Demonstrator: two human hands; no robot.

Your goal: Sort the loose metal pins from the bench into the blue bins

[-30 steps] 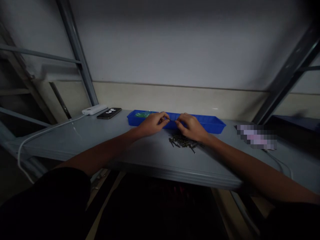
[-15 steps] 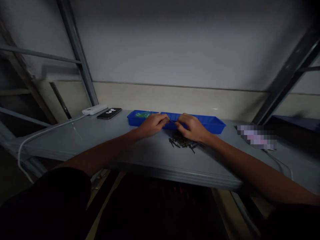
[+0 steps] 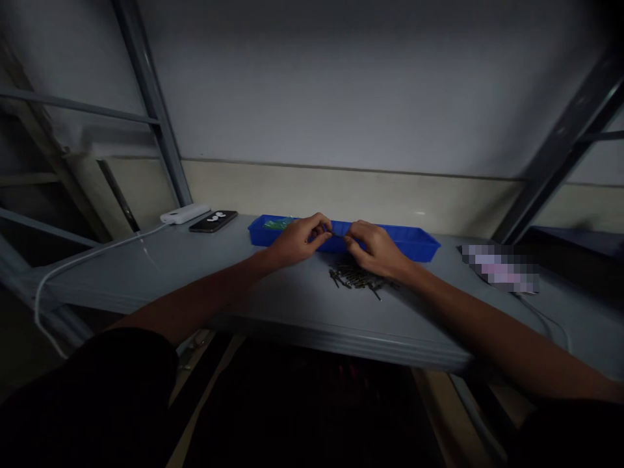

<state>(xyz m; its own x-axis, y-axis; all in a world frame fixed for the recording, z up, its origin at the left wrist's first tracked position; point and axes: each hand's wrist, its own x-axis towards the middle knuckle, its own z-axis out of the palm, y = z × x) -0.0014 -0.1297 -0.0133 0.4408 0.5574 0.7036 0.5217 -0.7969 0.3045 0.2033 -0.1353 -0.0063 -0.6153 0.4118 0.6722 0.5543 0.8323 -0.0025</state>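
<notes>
Both hands meet in front of the long blue tray, pinching a thin, dark, screw-like metal part between them. The fingertips of my left hand are closed at its left end. At its right end, the thumb and forefinger of my right hand are pressed together. What exact kind of part it is, I cannot make out in the dim light. Below the right hand lies a loose pile of similar metal parts, partly hidden by that hand. Green plastic packaging sits in the tray's left end.
A grey shelf top carries everything. Towards its left back are a white power bank with a cable and a dark phone with white earbuds on it. A blurred-out device with a cable lies right. Metal uprights flank the shelf.
My left hand's fingers have curled and its knuckles have risen slightly. The right hand has shifted a little to the right, still pinching. Pile and tray look the same.
</notes>
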